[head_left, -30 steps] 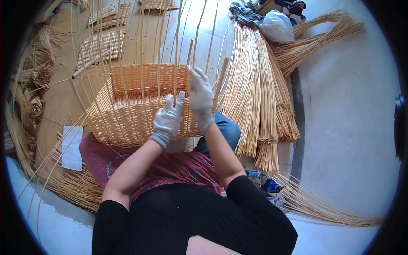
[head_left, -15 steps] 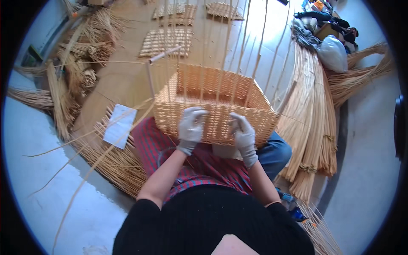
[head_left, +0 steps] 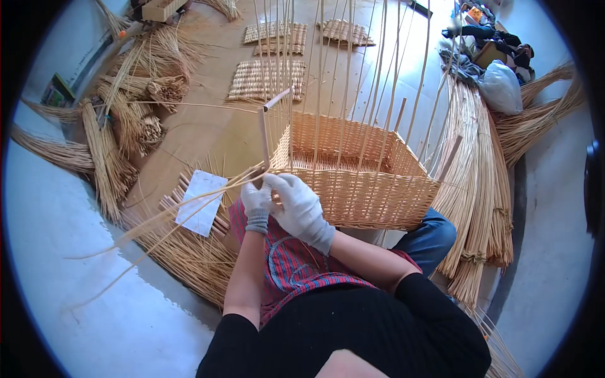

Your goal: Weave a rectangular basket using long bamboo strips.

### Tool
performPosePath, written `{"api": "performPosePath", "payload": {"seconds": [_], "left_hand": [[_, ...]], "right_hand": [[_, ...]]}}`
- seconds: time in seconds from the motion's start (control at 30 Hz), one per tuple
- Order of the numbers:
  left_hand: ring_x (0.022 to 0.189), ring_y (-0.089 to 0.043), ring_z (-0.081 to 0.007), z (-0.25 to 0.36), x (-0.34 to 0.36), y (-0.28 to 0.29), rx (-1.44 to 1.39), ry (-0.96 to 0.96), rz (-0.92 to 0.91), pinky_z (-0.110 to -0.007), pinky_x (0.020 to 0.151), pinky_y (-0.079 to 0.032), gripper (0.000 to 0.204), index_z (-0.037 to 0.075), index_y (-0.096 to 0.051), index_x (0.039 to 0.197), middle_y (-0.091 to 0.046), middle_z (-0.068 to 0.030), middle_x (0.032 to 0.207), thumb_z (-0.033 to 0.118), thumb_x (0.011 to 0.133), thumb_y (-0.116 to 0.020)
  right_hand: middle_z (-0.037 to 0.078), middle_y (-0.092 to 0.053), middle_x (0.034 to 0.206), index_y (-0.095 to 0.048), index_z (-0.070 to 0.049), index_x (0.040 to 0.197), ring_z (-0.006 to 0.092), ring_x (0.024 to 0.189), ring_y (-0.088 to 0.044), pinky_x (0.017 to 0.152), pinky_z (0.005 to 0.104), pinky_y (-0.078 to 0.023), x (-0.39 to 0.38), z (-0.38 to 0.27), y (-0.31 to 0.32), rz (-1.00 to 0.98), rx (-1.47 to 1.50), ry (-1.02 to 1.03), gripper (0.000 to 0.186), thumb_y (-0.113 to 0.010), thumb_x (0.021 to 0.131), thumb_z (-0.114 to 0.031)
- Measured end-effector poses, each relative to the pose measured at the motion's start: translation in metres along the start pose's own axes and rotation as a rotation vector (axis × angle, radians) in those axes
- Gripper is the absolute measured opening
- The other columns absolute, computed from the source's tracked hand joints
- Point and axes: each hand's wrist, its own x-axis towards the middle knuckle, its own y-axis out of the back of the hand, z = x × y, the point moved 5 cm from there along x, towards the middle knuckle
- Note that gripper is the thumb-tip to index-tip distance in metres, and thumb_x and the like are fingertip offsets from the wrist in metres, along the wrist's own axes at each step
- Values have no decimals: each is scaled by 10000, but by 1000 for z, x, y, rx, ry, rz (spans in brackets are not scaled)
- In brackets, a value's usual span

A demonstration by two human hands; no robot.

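A rectangular wicker basket [head_left: 372,200], woven in tan strands, rests across my lap with its open top facing up. Tall upright stakes [head_left: 350,82] rise from its sides, and a thicker corner rod [head_left: 263,135] stands at the near left corner. Both my hands wear pale gloves with grey cuffs and meet at that corner. My left hand [head_left: 255,203] is closed around long loose wicker strands [head_left: 170,217] that trail to the left. My right hand [head_left: 297,206] reaches across beside it, fingers bent onto the strands at the corner; its fingertips are partly hidden.
A white sheet [head_left: 201,201] lies over short sticks to the left. Bundles of wicker [head_left: 469,176] lie on the right, with more bundles [head_left: 129,120] at the far left. Woven panels [head_left: 266,80] lie on the floor ahead. A white plastic bag [head_left: 501,87] sits at the far right.
Both hands have moved from the basket's near side to its near left corner and taken hold of the loose strands. The basket now appears farther right in view.
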Motion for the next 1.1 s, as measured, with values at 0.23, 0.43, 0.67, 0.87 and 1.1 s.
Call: {"api": "performPosePath", "payload": {"seconds": [0.23,0.43,0.67,0.87,1.1], "left_hand": [[872,-575,-99,22,53,-14,-134,107,-672,-277,782,-519,436,106,-609,1103,-615,18,973,173,764,-873],[826,-512,-88,33,59,-22,93,80,-840,-276,759,-475,372,126,-576,1036,-526,53,888,150,789,-853],[791,-536,-95,19,43,-20,-59,-2,-493,-268,730,-487,397,83,-582,1056,-559,46,858,135,784,-867],[864,-646,-207,75,-52,-39,510,-579,-50,-366,792,-538,482,173,-618,1309,-598,-119,1237,174,857,-785],[1031,-660,-318,79,-48,-85,1365,-458,-300,-434,835,-513,979,397,-237,1594,-403,-179,1519,415,790,-795]], "right_hand": [[135,-586,837,-577,-105,1104,325,730,-627,665,435,-517,-6,3,-12,-8,179,-283,346,-772,818,-122],[96,-706,890,-712,-126,1119,249,759,-694,655,371,-566,-18,17,14,-215,-131,77,293,-692,832,-69],[73,-723,856,-688,-37,1095,104,592,-617,527,237,-500,-58,162,19,340,717,-859,144,-668,982,-124],[86,-723,1007,-655,-36,1139,126,885,-681,712,281,-579,-58,159,26,295,482,-801,150,-627,997,-72],[169,-613,1310,-283,-204,1588,321,985,-686,839,409,-551,86,118,42,128,-271,-275,781,-613,900,-39]]}}
